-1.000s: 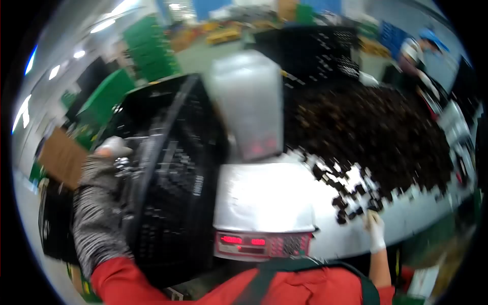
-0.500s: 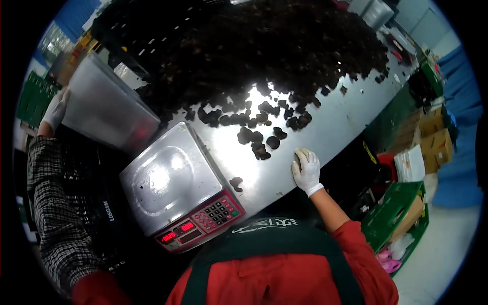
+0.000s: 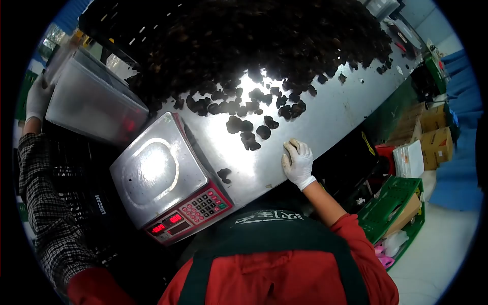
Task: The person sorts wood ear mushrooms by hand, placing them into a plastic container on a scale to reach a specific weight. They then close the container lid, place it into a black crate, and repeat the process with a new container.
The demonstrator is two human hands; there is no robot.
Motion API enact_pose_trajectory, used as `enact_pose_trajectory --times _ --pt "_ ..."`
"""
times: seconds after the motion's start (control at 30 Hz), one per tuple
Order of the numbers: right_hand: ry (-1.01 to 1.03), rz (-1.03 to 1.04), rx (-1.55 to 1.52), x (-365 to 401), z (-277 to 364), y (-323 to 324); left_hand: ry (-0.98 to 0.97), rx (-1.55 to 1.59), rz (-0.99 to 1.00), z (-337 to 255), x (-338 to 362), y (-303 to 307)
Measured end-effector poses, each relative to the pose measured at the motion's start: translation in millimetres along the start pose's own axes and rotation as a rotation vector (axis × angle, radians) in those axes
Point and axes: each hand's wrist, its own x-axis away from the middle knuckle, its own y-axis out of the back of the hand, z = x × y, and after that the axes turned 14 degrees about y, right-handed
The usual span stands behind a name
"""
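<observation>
My right hand [image 3: 298, 161], in a white glove, lies flat and open on the steel table [image 3: 335, 109], palm down, fingers loosely spread and pointing away from me, holding nothing. It sits close to the table's near edge, just right of a scatter of loose dark pieces [image 3: 250, 137] that look like dried fungus; the nearest of them lie near my fingertips but apart from them. Beyond the scatter, a big dark pile [image 3: 244, 46] of the same stuff covers most of the far side of the table. My left hand [image 3: 36, 99], gloved too, is stretched far out to the left against the outer corner of a clear plastic tub [image 3: 94, 104]; it touches the tub, but I cannot tell whether my fingers close on its rim or only press its side. The tub stands tilted at the table's left end, just behind a weighing scale [image 3: 155, 170], whose steel platter is bare and catches the light. The scale's keypad [image 3: 203, 203] and red display [image 3: 168, 223] face me, and one lone dark piece [image 3: 224, 174] lies on the table just beside the scale's right side. Under my checked left sleeve [image 3: 46, 203] stands a black crate [image 3: 76, 188]. Down to my right, below the table, there is a green crate [image 3: 391, 203], with cardboard boxes [image 3: 432, 129] farther off.
</observation>
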Motion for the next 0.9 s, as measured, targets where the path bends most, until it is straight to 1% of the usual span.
enact_pose_trajectory --times 0.07,0.13,0.2,0.27,0.3,0.33,0.37,0.4,0.43,0.47,0.5,0.53,0.57,0.6,0.63,0.67,0.7,0.77,0.83,0.87,0.9 --pt "0.014 -0.009 -0.043 -3 -1 2 0.042 0.132 -0.074 -6 11 31" --pt "0.032 -0.043 -0.106 -17 -6 5 0.012 0.302 -0.211 -15 49 73" --pt "0.048 -0.093 -0.208 -49 -10 6 -0.080 0.447 -0.313 -32 119 121" --pt "0.115 -0.003 -0.255 -94 -20 3 -0.147 0.492 -0.310 -55 202 158" --pt "0.147 0.038 -0.280 -114 -26 -4 -0.164 0.497 -0.285 -71 245 169" --pt "0.167 0.098 -0.255 -128 -31 -13 0.052 0.370 -0.141 -103 289 185" --pt "0.186 0.158 -0.228 -140 -35 -21 0.167 0.441 -0.036 -121 325 186" --pt "0.185 0.305 -0.174 -151 -36 -24 0.201 0.477 0.053 -135 354 191" --pt "0.202 0.380 -0.157 -156 -40 -33 0.244 0.472 0.124 -144 382 192" --pt "0.241 0.444 -0.116 -159 -43 -40 0.341 0.478 0.186 -153 408 190" --pt "0.288 0.510 -0.076 -161 -45 -47 0.394 0.517 0.266 -164 423 189" --pt "0.323 0.542 -0.053 -163 -46 -52 0.418 0.512 0.273 -171 439 181" --pt "0.339 0.550 -0.057 -165 -46 -53 0.279 0.457 0.250 -176 442 176" --pt "0.355 0.568 -0.042 -168 -46 -55 0.394 0.467 0.309 -183 452 167" --pt "0.366 0.585 -0.023 -168 -46 -56 0.353 0.449 0.326 -191 451 162" --pt "0.377 0.604 -0.014 -169 -46 -57 0.317 0.360 0.328 -198 453 154" --pt "0.412 0.641 0.041 -173 -39 -51 0.320 0.343 0.429 -199 461 144" --pt "0.447 0.646 0.038 -175 -39 -54 0.223 0.218 0.287 -224 450 149" --pt "0.437 0.664 0.018 -180 -38 -56 0.220 0.523 0.258 -248 446 159" --pt "0.433 0.675 0.016 -182 -38 -57 0.128 0.678 0.265 -267 448 159" --pt "0.413 0.663 -0.017 -183 -40 -60 0.069 0.796 0.413 -288 446 160"
